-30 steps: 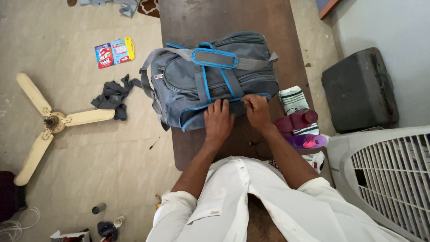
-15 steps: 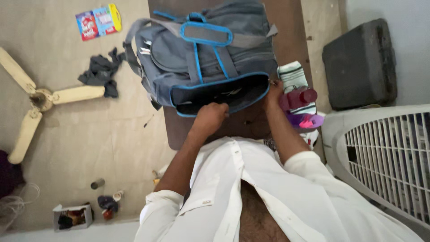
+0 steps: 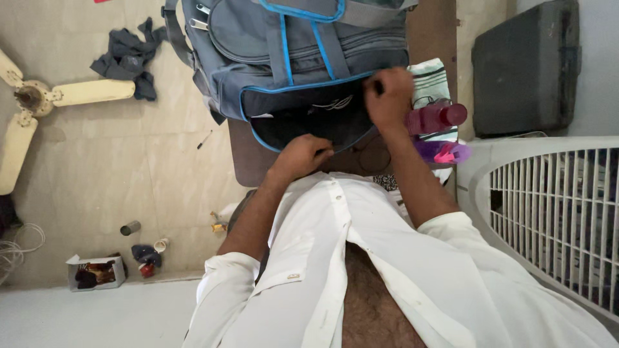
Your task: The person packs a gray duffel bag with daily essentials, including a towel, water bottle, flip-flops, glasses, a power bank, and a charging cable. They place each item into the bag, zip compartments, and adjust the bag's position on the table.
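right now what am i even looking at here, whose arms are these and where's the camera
The camera sits on a person's head and looks straight down, so you see their own white shirt at the bottom and both bare arms reaching forward. There is only this one view.

In front of them is a brown table with a grey bag with blue trim lying on it. The bag's front pocket is open, showing a dark inside. The left hand grips the pocket's near edge, and the right hand holds its upper right corner.

Beside the bag, on the right, lie a striped folded cloth, a dark red bottle and a purple bottle.

On the floor to the left you can see a ceiling fan and a crumpled dark cloth. A white slatted appliance stands at the right.
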